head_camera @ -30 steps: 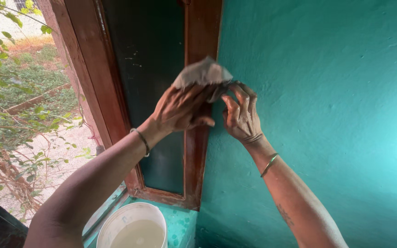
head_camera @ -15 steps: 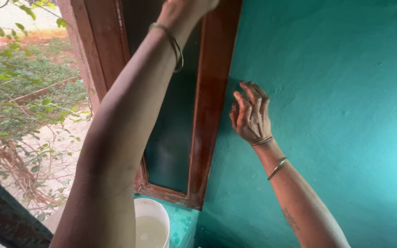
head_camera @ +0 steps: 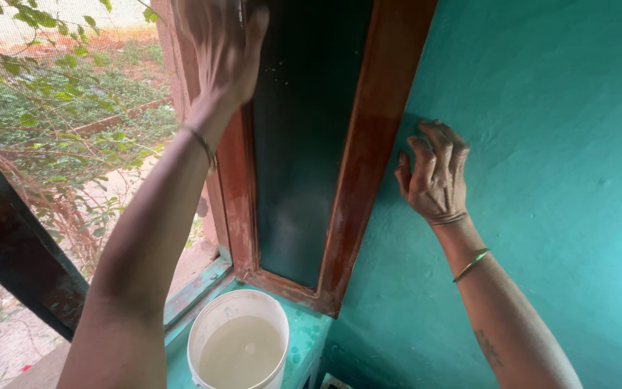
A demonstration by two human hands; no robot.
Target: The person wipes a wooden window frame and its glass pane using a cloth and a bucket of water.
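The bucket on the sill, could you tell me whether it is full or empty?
Partly full: the upright white bucket holds cloudy liquid, with bare inner wall showing above it.

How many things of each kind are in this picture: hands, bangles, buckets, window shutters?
Hands: 2, left hand up on the shutter frame, right hand on the teal wall
Bangles: 2, left bangle, right bangle
White bucket of cloudy water: 1
Wooden shutter: 1
Total: 6

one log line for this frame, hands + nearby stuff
left hand: raised flat on window shutter, cloth not visible | right hand: fingertips on teal wall beside wooden frame | below: white bucket of cloudy water on sill
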